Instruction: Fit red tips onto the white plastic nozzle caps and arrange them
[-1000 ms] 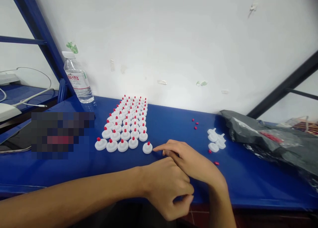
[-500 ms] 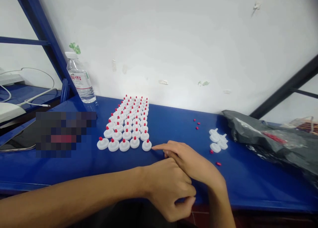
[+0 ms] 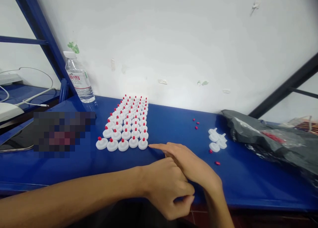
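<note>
Five capped discs [image 3: 142, 144] were lined up in the nearest row, and row upon row was packed behind them, right up to the table's [image 3: 171, 122] far edge! The last in line was met at its rim by the right hand's [image 3: 191, 161] outstretched index finger; its other fingers were too hidden to tell. The left hand [image 3: 169, 188] was curled, thumb and finger together. Towards the right edge, a few bare discs [image 3: 214, 147] and five loose caps [image 3: 217, 163] were left uncapped and unused. The far left corner was taken by a bottle [image 3: 79, 87], the right end by a dark bag [image 3: 263, 138]; the white wall [image 3: 174, 39] was marked with peeled patches.

Blue table [image 3: 171, 122] | red-tipped white discs [image 3: 123, 145] (close rows) | loose white pieces [image 3: 214, 147] | small red bits [image 3: 217, 163] | bottle [image 3: 80, 82] | dark bag [image 3: 293, 152]
</note>
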A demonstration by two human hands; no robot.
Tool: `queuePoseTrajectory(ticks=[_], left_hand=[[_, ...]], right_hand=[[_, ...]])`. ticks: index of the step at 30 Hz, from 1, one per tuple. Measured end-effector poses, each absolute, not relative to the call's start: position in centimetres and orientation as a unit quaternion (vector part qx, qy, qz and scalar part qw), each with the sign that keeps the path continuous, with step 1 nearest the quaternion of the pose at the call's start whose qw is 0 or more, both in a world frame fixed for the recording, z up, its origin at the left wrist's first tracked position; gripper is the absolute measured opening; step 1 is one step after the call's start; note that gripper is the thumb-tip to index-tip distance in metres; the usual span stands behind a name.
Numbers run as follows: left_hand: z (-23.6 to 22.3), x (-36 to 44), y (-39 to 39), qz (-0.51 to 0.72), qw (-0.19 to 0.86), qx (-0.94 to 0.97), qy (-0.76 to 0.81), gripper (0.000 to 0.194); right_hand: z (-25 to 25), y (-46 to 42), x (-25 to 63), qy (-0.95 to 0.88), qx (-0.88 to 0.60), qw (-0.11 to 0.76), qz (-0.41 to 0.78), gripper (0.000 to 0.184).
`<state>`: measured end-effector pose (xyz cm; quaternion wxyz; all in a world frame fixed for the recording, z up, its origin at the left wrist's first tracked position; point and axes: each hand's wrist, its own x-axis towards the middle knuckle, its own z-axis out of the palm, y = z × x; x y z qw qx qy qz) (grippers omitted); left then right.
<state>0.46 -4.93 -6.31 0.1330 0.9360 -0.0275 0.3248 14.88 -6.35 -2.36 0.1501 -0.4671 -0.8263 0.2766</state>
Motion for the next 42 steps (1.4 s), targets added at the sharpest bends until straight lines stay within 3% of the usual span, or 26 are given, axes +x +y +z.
queuePoseTrajectory(ticks=[9,15,19,22,28,34,42], left_hand=[[-6.1,0.4,-5.2,0.310,0.102,0.945,-0.007,0.021],[-5.5,0.3,-4.8,0.292,0.095,0.948,0.089,0.026],[-5.3,1.3,-3.9,0.302,0.110,0.930,0.178,0.022],[-5.5,2.7,-3.0,0.287,0.112,0.927,0.214,0.016],[-5.9,8.3,-0.9,0.239,0.061,0.942,0.228,0.030],[-6.3,12.1,0.5,0.221,0.073,0.950,0.208,0.030],[-7.0,12.1,1.0,0.231,0.081,0.952,0.185,0.026]], right_hand=[[-2.0,-6.0,14.8,-0.809,-0.496,0.193,0.248,0.047],[-0.5,-6.1,19.2,-0.734,-0.582,0.288,0.199,0.036],[0.1,-7.4,24.6,-0.635,-0.684,0.347,0.097,0.030],[-0.2,-8.2,27.7,-0.582,-0.738,0.333,0.074,0.027],[-1.5,-8.5,30.4,-0.552,-0.774,0.300,0.074,0.032],[-2.1,-7.9,30.7,-0.573,-0.765,0.280,0.090,0.036],[-2.7,-6.8,30.2,-0.600,-0.752,0.260,0.082,0.025]])
